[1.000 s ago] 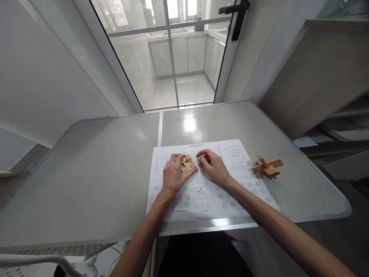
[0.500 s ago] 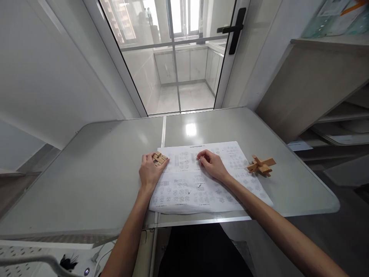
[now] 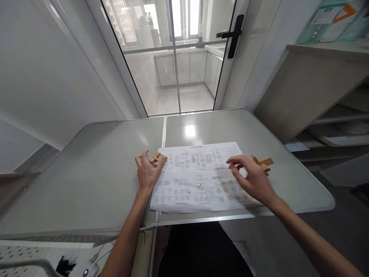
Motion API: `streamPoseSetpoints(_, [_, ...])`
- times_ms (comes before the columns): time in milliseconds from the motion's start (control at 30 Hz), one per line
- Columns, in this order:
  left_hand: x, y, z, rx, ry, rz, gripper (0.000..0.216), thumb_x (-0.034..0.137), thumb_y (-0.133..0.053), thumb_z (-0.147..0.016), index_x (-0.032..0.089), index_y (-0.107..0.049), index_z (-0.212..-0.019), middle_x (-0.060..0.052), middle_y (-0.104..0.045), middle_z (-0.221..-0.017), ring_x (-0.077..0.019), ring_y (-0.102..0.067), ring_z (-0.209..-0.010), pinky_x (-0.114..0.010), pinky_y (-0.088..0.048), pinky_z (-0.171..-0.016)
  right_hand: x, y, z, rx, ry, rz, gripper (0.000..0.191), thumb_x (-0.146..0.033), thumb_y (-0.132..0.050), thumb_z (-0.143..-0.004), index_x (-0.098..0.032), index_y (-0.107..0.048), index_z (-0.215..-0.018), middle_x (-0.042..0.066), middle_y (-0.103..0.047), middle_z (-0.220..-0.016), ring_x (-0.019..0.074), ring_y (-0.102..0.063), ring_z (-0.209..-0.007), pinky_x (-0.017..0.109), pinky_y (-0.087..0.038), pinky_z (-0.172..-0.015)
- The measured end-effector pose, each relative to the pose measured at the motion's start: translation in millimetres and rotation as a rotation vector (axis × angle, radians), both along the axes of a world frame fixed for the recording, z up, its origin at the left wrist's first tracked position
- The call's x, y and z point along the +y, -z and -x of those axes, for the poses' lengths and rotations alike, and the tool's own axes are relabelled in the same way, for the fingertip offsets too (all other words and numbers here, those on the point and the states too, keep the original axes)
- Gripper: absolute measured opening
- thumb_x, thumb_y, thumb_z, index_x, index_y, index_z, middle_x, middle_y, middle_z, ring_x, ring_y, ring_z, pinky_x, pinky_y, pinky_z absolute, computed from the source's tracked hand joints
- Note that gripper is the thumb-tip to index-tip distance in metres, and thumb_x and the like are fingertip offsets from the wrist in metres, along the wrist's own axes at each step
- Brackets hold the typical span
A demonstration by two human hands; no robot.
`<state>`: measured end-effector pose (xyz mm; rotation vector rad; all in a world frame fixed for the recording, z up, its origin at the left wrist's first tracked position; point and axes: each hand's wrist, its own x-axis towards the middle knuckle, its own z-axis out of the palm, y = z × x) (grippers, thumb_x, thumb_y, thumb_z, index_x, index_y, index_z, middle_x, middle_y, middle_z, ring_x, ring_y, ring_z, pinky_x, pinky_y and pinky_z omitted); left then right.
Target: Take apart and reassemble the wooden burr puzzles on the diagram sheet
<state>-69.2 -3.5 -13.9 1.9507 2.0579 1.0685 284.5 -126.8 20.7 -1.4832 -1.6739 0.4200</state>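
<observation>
A printed sheet of diagrams (image 3: 198, 181) lies on the grey table (image 3: 95, 173). At the sheet's upper left corner sits a small bundle of wooden puzzle pieces (image 3: 157, 158). My left hand (image 3: 147, 171) rests just beside it, fingers loosely spread, its fingertips close to the wood. A wooden cross-shaped puzzle (image 3: 263, 162) lies off the sheet's right edge. My right hand (image 3: 250, 177) hovers above the sheet's right part, blurred, fingers apart, holding nothing, its fingertips near the cross-shaped puzzle.
A glass door with a black handle (image 3: 232, 32) stands behind the table. A wooden shelf unit (image 3: 317, 88) with papers is at the right. A seam (image 3: 163, 134) splits the tabletop. Cables lie on the floor at lower left.
My left hand carried the bundle of pieces from the sheet's middle to its left corner and loosened. My right hand left the sheet's top middle and swung right toward the cross-shaped puzzle.
</observation>
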Motion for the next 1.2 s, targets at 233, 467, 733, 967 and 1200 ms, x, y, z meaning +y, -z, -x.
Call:
streamPoseSetpoints(233, [-1.2,-23.0,-30.7,-0.04,0.158,-0.137,0.046,0.043,-0.066,-0.098,0.025,-0.056,-0.138,-0.014,-0.052,-0.146,-0.0101,-0.061,-0.06,-0.037,-0.061,-0.072,-32.0,8.6,-75.3,-0.359,0.452,0.025,0.044,-0.057,-0.056,-0.099,-0.022,-0.065,-0.122,0.018,-0.068,-0.123,0.035,-0.07,-0.101,0.042,-0.054,-0.07])
streamPoseSetpoints(467, [15.4,-33.0,-88.7,-0.091,0.453,-0.144,0.033,0.033,-0.062,-0.1,0.023,-0.06,-0.131,-0.011,-0.056,-0.139,-0.0072,-0.061,-0.059,-0.03,-0.057,-0.065,-31.3,28.1,-88.1,-0.213,0.537,0.325,0.044,-0.066,-0.057,-0.095,-0.026,-0.065,-0.111,0.007,-0.077,-0.075,0.0304,-0.069,-0.058,0.036,-0.042,-0.053])
streamPoseSetpoints(733, [5.3,-25.2,-149.2,-0.11,0.82,-0.085,0.022,0.031,-0.061,-0.101,0.024,-0.065,-0.121,-0.007,-0.066,-0.128,-0.0084,-0.063,-0.062,-0.027,-0.055,-0.062,-20.8,-9.0,-47.0,0.082,0.44,0.096,0.031,-0.053,-0.059,-0.098,-0.026,-0.07,-0.107,0.005,-0.074,-0.078,0.0248,-0.068,-0.067,0.035,-0.05,-0.062])
streamPoseSetpoints(967, [11.0,-31.3,-136.9,-0.42,0.856,0.092,0.027,0.041,-0.053,-0.107,0.024,-0.063,-0.125,-0.009,-0.074,-0.125,-0.0186,-0.074,-0.094,-0.031,-0.061,-0.078,38.2,-6.1,-7.8,0.617,0.055,0.167,0.025,-0.045,-0.066,-0.097,-0.022,-0.072,-0.102,-0.001,-0.062,-0.068,0.0163,-0.054,-0.059,0.028,-0.044,-0.054])
streamPoseSetpoints(1200, [6.0,-15.8,-103.6,-0.541,0.957,0.281,0.09,0.035,-0.092,-0.078,0.034,-0.044,-0.155,-0.011,-0.058,-0.157,-0.0315,-0.059,-0.142,-0.049,-0.05,-0.119,96.5,22.3,32.1,0.754,-0.266,0.288,0.022,-0.042,-0.067,-0.095,-0.02,-0.07,-0.101,-0.005,-0.057,-0.062,0.0143,-0.05,-0.056,0.027,-0.036,-0.053])
